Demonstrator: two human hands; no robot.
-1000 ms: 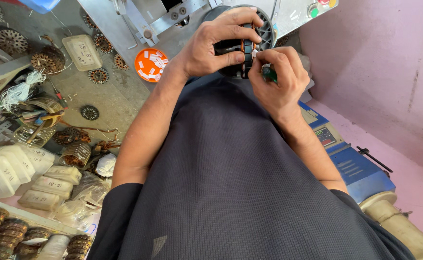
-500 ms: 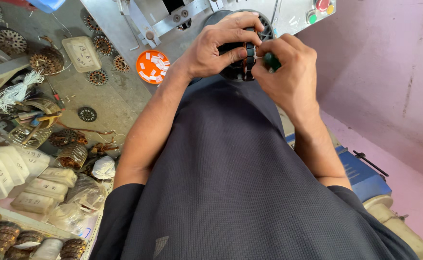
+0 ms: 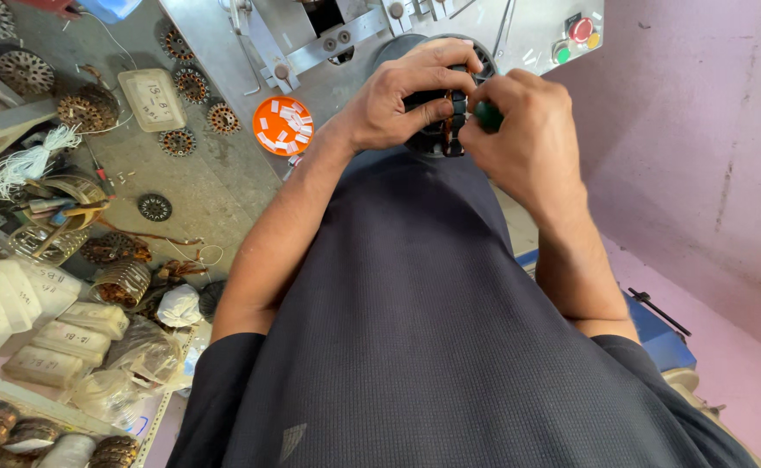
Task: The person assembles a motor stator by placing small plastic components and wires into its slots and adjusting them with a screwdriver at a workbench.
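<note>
Grey metal counter (image 3: 224, 186) littered with wound stators, pink wall behind. My left hand (image 3: 398, 100) grips the dark stator core (image 3: 441, 139) at the machine face; right hand (image 3: 523, 130) pinches a green-handled tool (image 3: 487, 115) against it. A slip could nick the copper winding.
</note>
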